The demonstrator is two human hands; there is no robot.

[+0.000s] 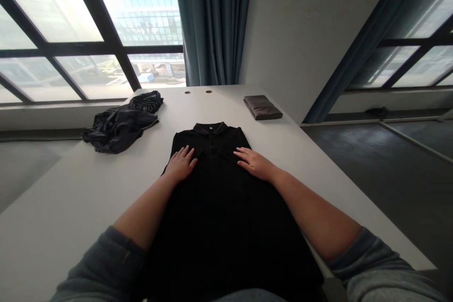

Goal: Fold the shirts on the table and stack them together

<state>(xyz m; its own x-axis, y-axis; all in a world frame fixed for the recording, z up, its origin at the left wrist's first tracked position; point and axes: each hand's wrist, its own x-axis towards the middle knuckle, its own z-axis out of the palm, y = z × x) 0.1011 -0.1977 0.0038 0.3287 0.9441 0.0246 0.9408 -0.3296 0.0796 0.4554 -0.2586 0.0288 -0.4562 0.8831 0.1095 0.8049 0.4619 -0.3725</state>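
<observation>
A black polo shirt lies spread front side up on the white table, its collar at the far end and its hem toward me. My left hand rests flat on the shirt's upper left chest with the fingers apart. On the opposite side of the chest, my right hand lies open, its fingers pointing inward across the fabric. Neither hand grips anything. The shirt's sleeves are not visible at its sides.
A crumpled heap of dark clothes, partly striped, lies at the table's left edge. Toward the back right sits a folded dark grey-brown garment. Two round holes pierce the far tabletop. Behind stand a blue curtain and windows.
</observation>
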